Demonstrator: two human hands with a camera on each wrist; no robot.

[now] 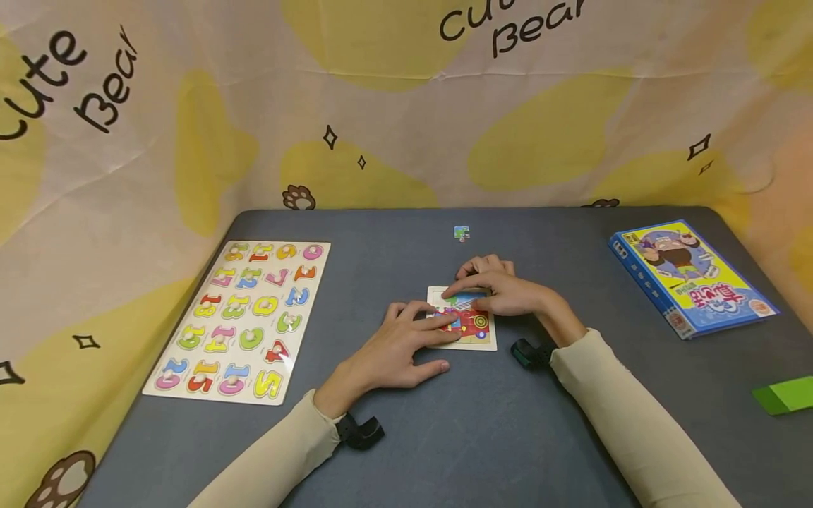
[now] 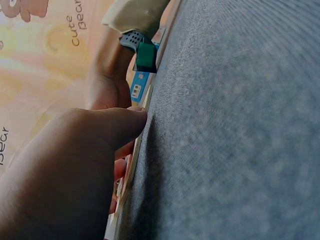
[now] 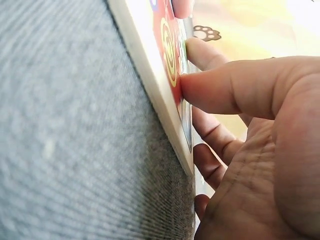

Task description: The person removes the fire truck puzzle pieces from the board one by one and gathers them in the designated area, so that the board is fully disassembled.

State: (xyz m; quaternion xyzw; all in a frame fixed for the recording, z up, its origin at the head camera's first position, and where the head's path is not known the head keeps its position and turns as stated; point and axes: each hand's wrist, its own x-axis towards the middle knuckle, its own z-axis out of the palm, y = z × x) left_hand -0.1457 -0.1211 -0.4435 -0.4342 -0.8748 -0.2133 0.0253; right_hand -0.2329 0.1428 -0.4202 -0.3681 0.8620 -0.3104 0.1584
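A small jigsaw puzzle board [image 1: 492, 340] with a red vehicle picture and a pale border lies flat on the table, beneath both hands. Across its left side rest the outstretched fingers of my left hand [image 1: 401, 346]; the thumb lies apart, on the table by the near edge. My right hand [image 1: 513, 293] reaches over the board's right side. In the right wrist view its thumb [image 3: 210, 92] presses on the red picture beside a yellow wheel, and the index finger touches the face farther on. Its other fingers are bent beyond the board's edge. The hands partly hide the picture.
A loose small puzzle piece [image 1: 461, 233] lies beyond the board. To the left is a white number board [image 1: 254, 384] filled with coloured numerals. A blue and yellow box [image 1: 695, 279] sits at the right, with a green block [image 1: 787, 396] nearer the edge.
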